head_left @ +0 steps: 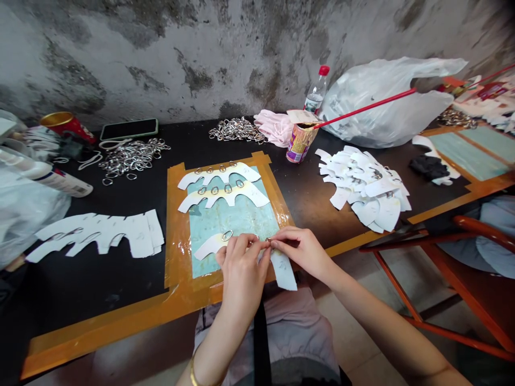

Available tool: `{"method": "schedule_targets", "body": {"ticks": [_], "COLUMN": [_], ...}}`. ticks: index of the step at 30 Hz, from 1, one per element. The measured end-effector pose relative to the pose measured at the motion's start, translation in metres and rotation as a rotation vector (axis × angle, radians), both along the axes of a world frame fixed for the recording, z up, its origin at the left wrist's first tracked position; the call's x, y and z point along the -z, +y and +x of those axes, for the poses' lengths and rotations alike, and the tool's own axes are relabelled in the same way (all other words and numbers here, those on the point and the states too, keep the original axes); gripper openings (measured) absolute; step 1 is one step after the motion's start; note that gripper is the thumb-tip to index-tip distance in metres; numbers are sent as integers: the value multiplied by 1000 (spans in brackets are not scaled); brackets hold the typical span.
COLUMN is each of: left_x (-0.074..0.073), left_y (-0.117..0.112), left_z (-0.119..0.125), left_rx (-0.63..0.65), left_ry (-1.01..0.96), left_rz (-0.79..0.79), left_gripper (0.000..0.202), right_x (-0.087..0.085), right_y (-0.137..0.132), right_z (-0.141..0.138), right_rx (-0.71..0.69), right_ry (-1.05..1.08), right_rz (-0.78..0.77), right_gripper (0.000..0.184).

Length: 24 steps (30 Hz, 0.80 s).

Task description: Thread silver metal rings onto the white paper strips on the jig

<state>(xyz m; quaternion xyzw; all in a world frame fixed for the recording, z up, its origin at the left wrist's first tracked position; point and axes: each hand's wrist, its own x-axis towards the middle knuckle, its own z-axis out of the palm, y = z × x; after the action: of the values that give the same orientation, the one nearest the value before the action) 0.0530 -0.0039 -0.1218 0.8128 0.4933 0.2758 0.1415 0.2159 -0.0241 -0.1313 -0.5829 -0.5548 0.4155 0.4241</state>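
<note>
At the front of the taped green mat (pixel 245 220) lies a white scalloped strip (pixel 286 271), its middle covered by my fingers. My left hand (pixel 243 268) is closed on the strip, with thumb and fingertips pressed together at its upper edge. Meeting it there, my right hand (pixel 303 249) pinches a small metal ring (pixel 268 240), partly hidden by the fingertips. Another teardrop-shaped metal ring (pixel 227 235) sits at the strip's left part. Farther back on the mat are two similar strips, a front one (pixel 223 197) and a rear one (pixel 219 175), both with metal rings along their upper edges.
Stacked white strips (pixel 96 236) lie left; a larger heap (pixel 366 187) lies right. Behind are two metal ring piles (pixel 134 155) (pixel 235 130), a phone (pixel 129 129), a paper cup (pixel 301 142) with a red stick, a bottle (pixel 317 94) and a plastic bag (pixel 382 102). A chair (pixel 462 284) stands right.
</note>
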Motion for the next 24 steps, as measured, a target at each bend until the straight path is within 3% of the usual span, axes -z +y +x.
{"method": "schedule_targets", "body": {"ticks": [2, 6, 10, 13, 20, 24], "left_x": [2, 3, 2, 3, 6, 6], "left_y": [0, 1, 1, 3, 11, 10], "left_z": [-1, -4, -5, -5, -5, -3], "left_rx": [2, 6, 35, 60, 99, 108], "left_ry": [-16, -5, -32, -77, -246, -240], "left_rz": [8, -13, 1, -29, -270, -282], "left_gripper": [8, 10, 11, 11, 7, 12], "right_x": [2, 2, -1, 0, 1, 1], "right_y": [1, 3, 6, 7, 5, 5], "right_z": [-1, -2, 0, 2, 3, 3], "right_rx": [33, 53, 11, 10, 31, 52], "right_ry": [99, 310, 411, 429, 399, 367], "right_rz": [-78, -166, -200, -209, -207, -201], "right_gripper": [13, 36, 38, 38, 41, 41]}}
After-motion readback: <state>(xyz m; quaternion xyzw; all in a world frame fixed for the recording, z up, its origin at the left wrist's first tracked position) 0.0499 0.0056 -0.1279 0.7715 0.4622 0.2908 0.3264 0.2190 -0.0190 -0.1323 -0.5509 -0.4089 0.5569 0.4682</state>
